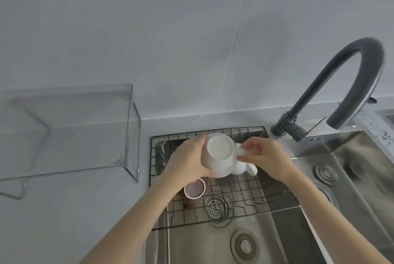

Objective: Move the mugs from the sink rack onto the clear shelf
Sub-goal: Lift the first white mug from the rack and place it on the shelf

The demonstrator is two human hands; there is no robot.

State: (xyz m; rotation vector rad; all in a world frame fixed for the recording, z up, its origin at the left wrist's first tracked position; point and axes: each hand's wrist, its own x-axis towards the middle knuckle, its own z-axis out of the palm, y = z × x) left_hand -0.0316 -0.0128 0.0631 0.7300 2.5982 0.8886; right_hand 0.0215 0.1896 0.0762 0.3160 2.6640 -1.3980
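A white mug [219, 153] is held above the black wire sink rack [238, 191], its base turned up toward me. My left hand [187, 161] wraps around its left side. My right hand [264, 157] pinches its handle on the right. A second white mug [245, 168] lies on the rack just below and to the right, partly hidden by the held mug. A pink mug [194, 189] sits in the rack at the front left, under my left wrist. The clear shelf [70, 131] hangs on the wall to the left with nothing on it.
A dark curved faucet [349, 84] arches over the steel sink [213, 242] at the right. A round drain strainer [216, 207] shows under the rack. A second basin [362, 167] lies further right. Grey countertop lies below the shelf.
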